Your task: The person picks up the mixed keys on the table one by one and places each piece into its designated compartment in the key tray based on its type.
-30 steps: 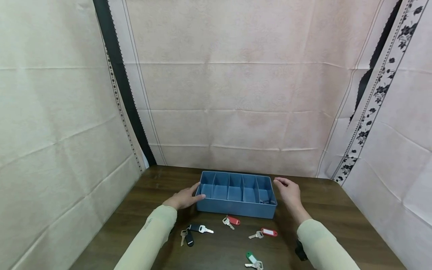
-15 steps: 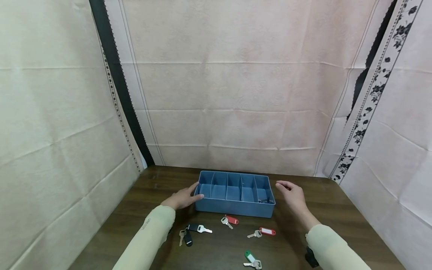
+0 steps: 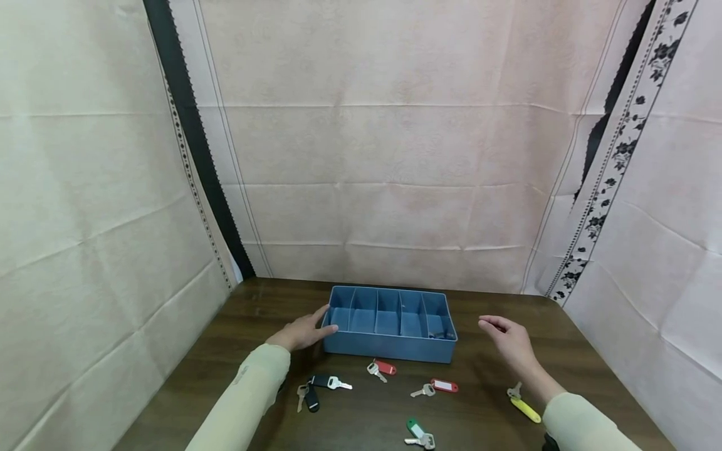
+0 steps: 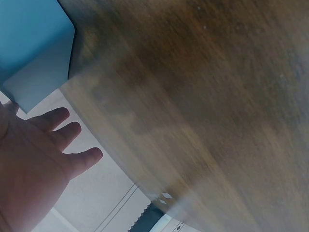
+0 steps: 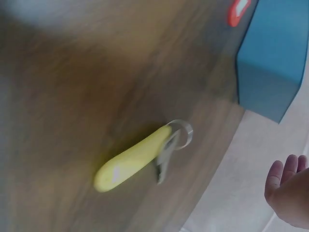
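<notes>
A blue divided box (image 3: 389, 346) stands at the back of the wooden table. My left hand (image 3: 301, 332) touches its left end, thumb over the front rim; in the left wrist view the other fingers (image 4: 83, 162) stretch out straight and spread. Dark keys or tags (image 3: 441, 336) lie in the rightmost compartment. To the box's right, my right hand (image 3: 510, 338) hovers over the table with fingers loosely bent and nothing in them. A key with a yellow tag (image 3: 524, 408) lies beside the right wrist; the right wrist view shows its yellow tag (image 5: 130, 164) and ring close up.
In front of the box lie a key with a red tag (image 3: 385, 367) and another red tag (image 3: 444, 386) with its key. Two black-tagged keys (image 3: 320, 381) overlap at the left. A green tag (image 3: 415, 429) with keys lies nearest me. Pale cloth (image 3: 361, 188) hangs behind the table.
My right hand has moved away from the box's right end, to the right and nearer me. The yellow-tagged key has come into sight beside that arm. My left hand stays at the box.
</notes>
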`<state>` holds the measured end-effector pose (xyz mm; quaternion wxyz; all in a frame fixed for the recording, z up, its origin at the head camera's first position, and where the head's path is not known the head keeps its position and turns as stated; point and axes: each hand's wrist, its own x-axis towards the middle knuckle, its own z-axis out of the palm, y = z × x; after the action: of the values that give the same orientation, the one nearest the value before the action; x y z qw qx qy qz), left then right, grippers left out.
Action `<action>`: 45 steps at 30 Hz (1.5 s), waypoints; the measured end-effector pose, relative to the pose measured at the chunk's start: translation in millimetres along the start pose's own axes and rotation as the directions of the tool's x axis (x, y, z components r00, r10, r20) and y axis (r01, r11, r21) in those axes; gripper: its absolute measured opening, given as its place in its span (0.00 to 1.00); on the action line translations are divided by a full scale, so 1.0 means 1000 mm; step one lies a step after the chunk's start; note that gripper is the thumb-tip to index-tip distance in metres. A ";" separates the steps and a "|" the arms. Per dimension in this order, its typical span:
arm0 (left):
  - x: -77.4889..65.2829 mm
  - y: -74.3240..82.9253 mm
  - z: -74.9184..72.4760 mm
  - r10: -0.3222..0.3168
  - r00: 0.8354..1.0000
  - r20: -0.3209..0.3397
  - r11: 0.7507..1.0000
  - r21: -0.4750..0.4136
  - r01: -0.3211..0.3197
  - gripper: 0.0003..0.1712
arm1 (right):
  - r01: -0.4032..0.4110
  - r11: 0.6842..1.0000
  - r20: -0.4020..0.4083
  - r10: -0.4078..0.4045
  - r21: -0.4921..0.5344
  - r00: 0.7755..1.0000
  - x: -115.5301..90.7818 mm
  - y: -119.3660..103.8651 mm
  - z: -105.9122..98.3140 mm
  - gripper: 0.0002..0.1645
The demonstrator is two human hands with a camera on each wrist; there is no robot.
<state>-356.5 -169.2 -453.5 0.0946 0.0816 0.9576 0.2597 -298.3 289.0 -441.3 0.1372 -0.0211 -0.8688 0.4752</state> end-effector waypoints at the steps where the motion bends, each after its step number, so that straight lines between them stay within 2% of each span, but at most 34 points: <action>1: 0.000 0.000 0.000 0.000 1.000 -0.001 1.000 0.000 0.000 0.47 | -0.001 1.000 -0.002 0.001 -0.006 1.000 -0.001 0.002 -0.002 0.28; 12: -0.001 0.001 0.000 -0.008 1.000 -0.002 1.000 0.002 0.008 0.46 | 0.005 0.998 0.018 -0.004 -0.056 1.000 -0.015 0.020 -0.020 0.28; 25: -0.001 0.001 0.000 -0.004 1.000 -0.003 1.000 0.005 0.004 0.47 | 0.024 0.993 0.135 -0.008 -0.116 0.991 -0.030 0.051 -0.037 0.24; 30: -0.001 0.001 0.000 -0.004 1.000 -0.006 1.000 0.005 0.004 0.47 | 0.007 0.992 0.200 0.019 -0.129 0.980 -0.036 0.062 -0.043 0.25; 36: -0.002 0.003 -0.001 -0.004 1.000 -0.005 1.000 0.006 0.004 0.45 | 0.009 0.987 0.249 0.032 -0.161 0.968 -0.043 0.072 -0.047 0.21; 45: -0.002 0.000 0.000 -0.004 1.000 -0.002 1.000 -0.005 0.004 0.48 | 0.093 0.979 0.314 -0.031 -0.184 0.949 -0.048 0.085 -0.056 0.19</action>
<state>-354.7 -169.5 -453.0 0.0941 0.0792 0.9572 0.2619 -245.8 373.4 -494.2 0.0113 0.0676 -0.9224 0.3802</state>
